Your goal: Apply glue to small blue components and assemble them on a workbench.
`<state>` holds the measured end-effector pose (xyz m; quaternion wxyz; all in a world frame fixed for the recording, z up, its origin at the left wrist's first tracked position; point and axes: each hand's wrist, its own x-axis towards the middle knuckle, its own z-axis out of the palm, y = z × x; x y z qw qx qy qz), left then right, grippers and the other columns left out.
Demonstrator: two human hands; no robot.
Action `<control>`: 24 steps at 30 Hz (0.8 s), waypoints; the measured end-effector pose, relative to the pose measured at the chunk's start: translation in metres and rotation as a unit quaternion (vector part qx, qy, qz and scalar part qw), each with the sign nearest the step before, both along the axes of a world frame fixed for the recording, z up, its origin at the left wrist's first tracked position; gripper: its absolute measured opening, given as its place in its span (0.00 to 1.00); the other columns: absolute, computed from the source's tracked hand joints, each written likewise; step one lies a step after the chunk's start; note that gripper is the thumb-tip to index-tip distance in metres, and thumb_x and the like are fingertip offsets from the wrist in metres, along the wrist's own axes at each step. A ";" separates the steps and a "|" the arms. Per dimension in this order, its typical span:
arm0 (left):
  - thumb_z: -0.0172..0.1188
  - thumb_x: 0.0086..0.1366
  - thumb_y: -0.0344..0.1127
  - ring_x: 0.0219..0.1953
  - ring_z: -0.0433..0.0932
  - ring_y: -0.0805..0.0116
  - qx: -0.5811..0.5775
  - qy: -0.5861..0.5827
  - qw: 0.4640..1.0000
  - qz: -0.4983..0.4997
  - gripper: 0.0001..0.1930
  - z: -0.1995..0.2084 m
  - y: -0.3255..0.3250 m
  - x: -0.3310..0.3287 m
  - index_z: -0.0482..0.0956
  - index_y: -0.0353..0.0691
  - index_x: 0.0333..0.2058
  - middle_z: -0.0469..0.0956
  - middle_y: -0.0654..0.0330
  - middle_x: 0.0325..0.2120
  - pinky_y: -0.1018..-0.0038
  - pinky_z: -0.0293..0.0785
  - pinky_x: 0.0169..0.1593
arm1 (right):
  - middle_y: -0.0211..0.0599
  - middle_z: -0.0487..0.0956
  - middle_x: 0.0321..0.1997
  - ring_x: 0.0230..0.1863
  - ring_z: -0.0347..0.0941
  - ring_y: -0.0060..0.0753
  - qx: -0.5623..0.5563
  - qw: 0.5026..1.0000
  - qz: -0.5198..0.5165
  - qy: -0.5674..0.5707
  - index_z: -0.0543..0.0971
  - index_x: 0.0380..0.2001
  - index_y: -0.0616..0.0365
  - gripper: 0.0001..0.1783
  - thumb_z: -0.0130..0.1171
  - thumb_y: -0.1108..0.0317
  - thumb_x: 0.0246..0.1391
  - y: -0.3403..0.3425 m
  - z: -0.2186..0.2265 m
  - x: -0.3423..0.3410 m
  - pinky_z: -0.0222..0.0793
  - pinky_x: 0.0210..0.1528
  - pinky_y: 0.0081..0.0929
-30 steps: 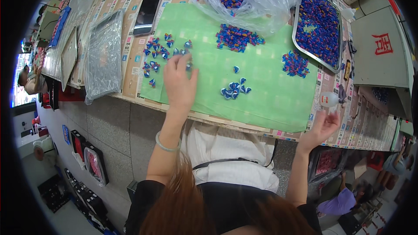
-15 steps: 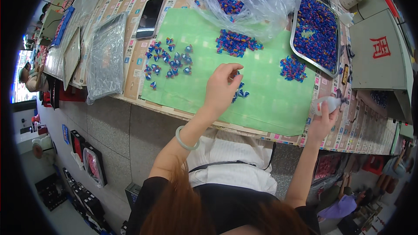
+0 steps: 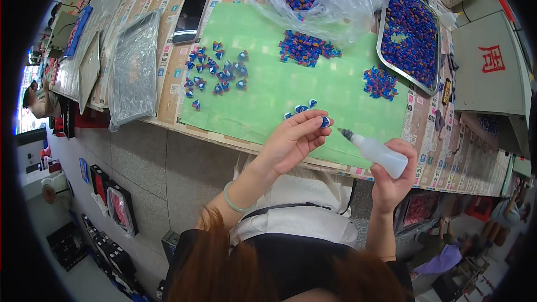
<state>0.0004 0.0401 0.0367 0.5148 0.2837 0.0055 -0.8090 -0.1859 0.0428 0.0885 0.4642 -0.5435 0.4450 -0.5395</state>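
Observation:
Between thumb and fingertips, my left hand pinches a small blue-and-white plastic piece above the green mat. My right hand is wrapped round a white squeeze bottle, tilted so its dark, narrow nozzle points left at that piece, a short way apart from it. Just beyond my left fingers lie a few similar blue-and-white pieces. A scattered group of assembled blue, white and red pieces rests on the left of the mat. Piles of small blue and red parts lie farther back and to the right.
A metal tray full of blue and red parts stands at the back right. Behind the mat sits a clear plastic bag with more parts. A phone and a plastic-wrapped tray are at left. A grey metal box stands right.
My left hand has picked up a piece from the near group and drawn it toward me. My right hand has swung the bottle leftward from the mat's right edge, nozzle now facing the piece.

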 end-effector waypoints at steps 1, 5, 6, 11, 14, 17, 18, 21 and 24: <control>0.49 0.57 0.28 0.34 0.73 0.74 0.000 0.001 1.000 0.001 0.09 0.000 0.000 0.000 0.70 0.37 0.38 0.73 0.59 0.33 0.80 0.71 0.37 | 0.33 0.65 0.32 0.34 0.61 0.24 -0.040 0.999 -0.001 0.020 0.67 0.32 0.61 0.19 0.62 0.73 0.34 0.001 0.001 0.000 0.57 0.38 0.18; 0.49 0.58 0.28 0.33 0.73 0.74 0.009 0.019 1.000 -0.002 0.09 -0.002 0.001 -0.002 0.70 0.37 0.38 0.73 0.59 0.34 0.80 0.71 0.37 | 0.31 0.63 0.30 0.31 0.59 0.22 -0.059 0.996 -0.003 0.066 0.67 0.31 0.61 0.19 0.64 0.70 0.33 0.003 0.001 -0.001 0.56 0.36 0.17; 0.49 0.58 0.28 0.33 0.73 0.74 0.013 0.022 1.000 -0.002 0.09 -0.003 0.001 -0.003 0.70 0.37 0.38 0.73 0.59 0.34 0.80 0.71 0.37 | 0.31 0.63 0.30 0.31 0.59 0.22 -0.054 0.995 -0.004 0.079 0.67 0.30 0.61 0.20 0.64 0.70 0.33 0.003 0.000 -0.001 0.56 0.35 0.16; 0.49 0.58 0.29 0.33 0.73 0.74 0.015 0.025 1.000 -0.003 0.09 -0.001 0.001 -0.004 0.70 0.37 0.38 0.73 0.58 0.34 0.79 0.71 0.37 | 0.30 0.62 0.29 0.30 0.59 0.21 -0.042 0.995 -0.005 0.087 0.67 0.30 0.61 0.20 0.65 0.68 0.33 0.003 0.001 0.000 0.55 0.34 0.15; 0.49 0.58 0.29 0.33 0.73 0.74 0.014 0.023 1.000 -0.006 0.09 -0.001 0.001 -0.004 0.70 0.37 0.38 0.73 0.58 0.34 0.79 0.71 0.38 | 0.32 0.66 0.28 0.30 0.61 0.23 -0.035 0.994 -0.012 0.099 0.68 0.29 0.60 0.21 0.67 0.71 0.31 0.003 -0.001 -0.001 0.58 0.33 0.18; 0.49 0.58 0.29 0.33 0.73 0.74 0.011 0.019 1.000 -0.007 0.09 0.001 0.002 -0.004 0.70 0.37 0.38 0.73 0.58 0.34 0.80 0.71 0.38 | 0.31 0.66 0.28 0.30 0.60 0.23 -0.039 0.995 -0.014 0.092 0.68 0.28 0.60 0.20 0.67 0.71 0.30 0.003 0.001 -0.001 0.57 0.32 0.18; 0.49 0.58 0.29 0.33 0.72 0.74 0.010 0.018 1.000 -0.007 0.09 0.002 0.003 -0.003 0.70 0.37 0.38 0.73 0.59 0.34 0.80 0.71 0.38 | 0.31 0.64 0.28 0.30 0.59 0.22 -0.044 0.995 -0.014 0.092 0.67 0.28 0.61 0.20 0.66 0.70 0.32 0.003 0.002 -0.001 0.56 0.33 0.16; 0.49 0.58 0.29 0.33 0.72 0.74 0.014 0.017 1.000 -0.012 0.09 0.001 0.003 -0.005 0.70 0.37 0.38 0.73 0.59 0.33 0.80 0.70 0.39 | 0.30 0.62 0.28 0.29 0.58 0.20 -0.040 0.994 -0.016 0.096 0.67 0.29 0.61 0.19 0.64 0.69 0.34 0.002 -0.002 -0.001 0.54 0.34 0.14; 0.50 0.57 0.29 0.33 0.72 0.74 0.016 0.015 1.000 -0.009 0.09 0.001 0.003 -0.003 0.70 0.38 0.38 0.73 0.59 0.33 0.80 0.70 0.38 | 0.31 0.64 0.29 0.30 0.60 0.21 -0.019 0.998 -0.025 0.062 0.67 0.30 0.61 0.18 0.63 0.71 0.35 0.001 -0.003 -0.003 0.56 0.34 0.15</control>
